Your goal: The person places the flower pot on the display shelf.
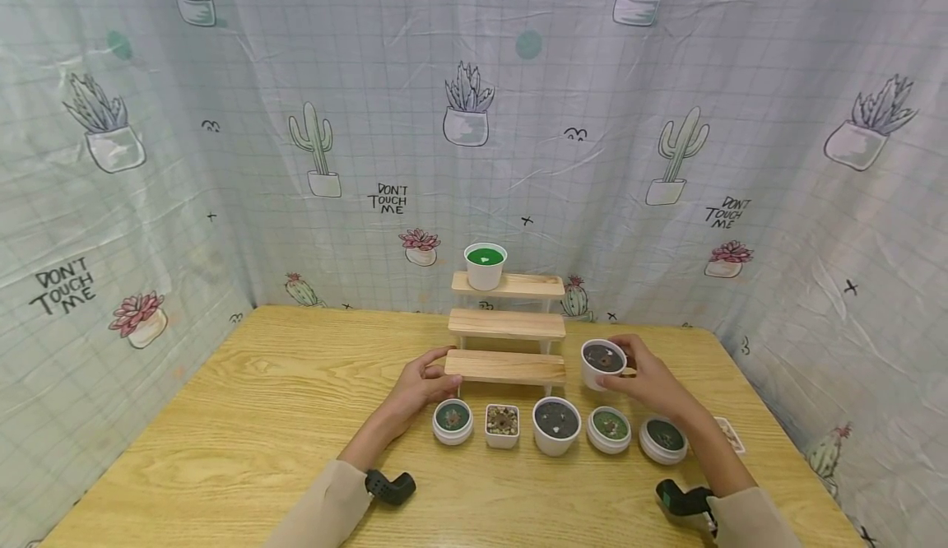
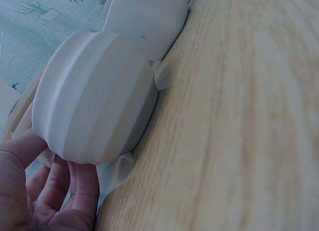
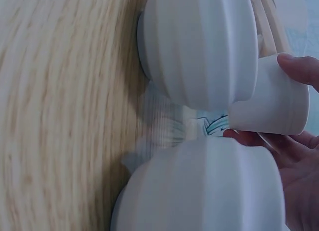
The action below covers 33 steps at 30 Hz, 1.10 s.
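Observation:
My right hand (image 1: 652,379) grips a round white pot (image 1: 601,371) with a dark filling, just right of a three-step wooden stand (image 1: 505,365). Its thumb lies on the near side, fingers on the far side; the right wrist view shows the pot's smooth white wall (image 3: 264,104) between them. At the stand's lowest step, my left hand (image 1: 420,385) holds the left end, thumb in front and fingers behind. A ribbed white pot (image 2: 94,101) partly covers that grip in the left wrist view. On the top step stands a white pot with a green filling (image 1: 485,267).
Before the stand, a row holds a small green-filled pot (image 1: 453,422), a square pebble-topped pot (image 1: 502,426), a larger dark-filled pot (image 1: 556,426) and two low ribbed pots (image 1: 609,431). My right forearm partly hides another square pot (image 1: 729,434). A patterned curtain (image 1: 474,178) hangs behind the table.

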Each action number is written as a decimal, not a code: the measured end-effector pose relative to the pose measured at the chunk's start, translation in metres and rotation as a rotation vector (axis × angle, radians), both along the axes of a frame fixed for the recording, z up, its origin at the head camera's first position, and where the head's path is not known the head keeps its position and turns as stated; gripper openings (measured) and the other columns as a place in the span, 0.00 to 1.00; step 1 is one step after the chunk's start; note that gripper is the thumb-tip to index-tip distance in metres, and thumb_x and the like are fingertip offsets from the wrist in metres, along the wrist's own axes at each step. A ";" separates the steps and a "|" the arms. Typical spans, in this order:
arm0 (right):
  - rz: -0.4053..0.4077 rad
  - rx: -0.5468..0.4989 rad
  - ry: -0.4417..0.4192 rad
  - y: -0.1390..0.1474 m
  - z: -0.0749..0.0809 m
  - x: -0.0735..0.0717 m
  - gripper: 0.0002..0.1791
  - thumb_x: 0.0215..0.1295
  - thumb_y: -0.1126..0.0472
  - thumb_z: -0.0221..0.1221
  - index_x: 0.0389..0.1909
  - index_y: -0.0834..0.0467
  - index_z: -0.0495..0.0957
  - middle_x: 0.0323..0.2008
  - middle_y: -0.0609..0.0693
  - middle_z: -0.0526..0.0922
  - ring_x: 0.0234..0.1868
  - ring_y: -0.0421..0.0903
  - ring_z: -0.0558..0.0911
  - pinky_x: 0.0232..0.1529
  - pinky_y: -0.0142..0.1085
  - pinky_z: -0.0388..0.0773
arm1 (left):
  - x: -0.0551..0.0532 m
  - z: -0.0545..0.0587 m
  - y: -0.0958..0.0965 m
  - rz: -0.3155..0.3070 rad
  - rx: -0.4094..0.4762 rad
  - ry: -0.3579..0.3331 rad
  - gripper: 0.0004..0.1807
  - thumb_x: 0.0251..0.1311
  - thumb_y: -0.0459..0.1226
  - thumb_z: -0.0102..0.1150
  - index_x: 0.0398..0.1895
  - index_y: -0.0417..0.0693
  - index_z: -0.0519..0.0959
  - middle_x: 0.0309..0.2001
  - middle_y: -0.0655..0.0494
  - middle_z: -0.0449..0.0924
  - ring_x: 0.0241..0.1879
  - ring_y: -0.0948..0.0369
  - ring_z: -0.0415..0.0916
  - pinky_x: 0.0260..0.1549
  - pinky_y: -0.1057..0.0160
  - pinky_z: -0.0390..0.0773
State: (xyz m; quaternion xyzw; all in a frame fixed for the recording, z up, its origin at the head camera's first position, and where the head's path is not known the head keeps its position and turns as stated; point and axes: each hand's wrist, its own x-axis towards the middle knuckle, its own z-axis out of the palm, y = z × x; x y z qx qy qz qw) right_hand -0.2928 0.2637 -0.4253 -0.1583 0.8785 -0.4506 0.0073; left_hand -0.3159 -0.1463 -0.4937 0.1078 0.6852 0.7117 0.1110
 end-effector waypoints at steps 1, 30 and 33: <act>0.000 -0.001 -0.003 -0.001 0.001 0.001 0.41 0.68 0.56 0.69 0.73 0.65 0.58 0.68 0.67 0.71 0.69 0.68 0.73 0.63 0.57 0.77 | 0.000 0.000 0.000 0.001 -0.001 0.000 0.44 0.65 0.37 0.70 0.81 0.46 0.58 0.37 0.57 0.83 0.40 0.63 0.84 0.43 0.65 0.85; 0.000 0.010 0.062 -0.006 0.020 0.005 0.44 0.69 0.55 0.68 0.77 0.64 0.56 0.69 0.66 0.70 0.69 0.68 0.74 0.62 0.58 0.78 | -0.001 -0.002 0.000 -0.001 -0.005 0.006 0.43 0.66 0.37 0.69 0.80 0.48 0.58 0.36 0.57 0.83 0.41 0.62 0.84 0.44 0.65 0.85; 0.005 0.009 0.074 -0.006 0.022 0.005 0.44 0.69 0.55 0.68 0.77 0.65 0.56 0.69 0.67 0.70 0.68 0.68 0.74 0.61 0.58 0.79 | -0.001 -0.001 0.000 0.000 -0.008 0.005 0.43 0.66 0.37 0.69 0.80 0.48 0.59 0.36 0.57 0.83 0.40 0.63 0.84 0.44 0.65 0.85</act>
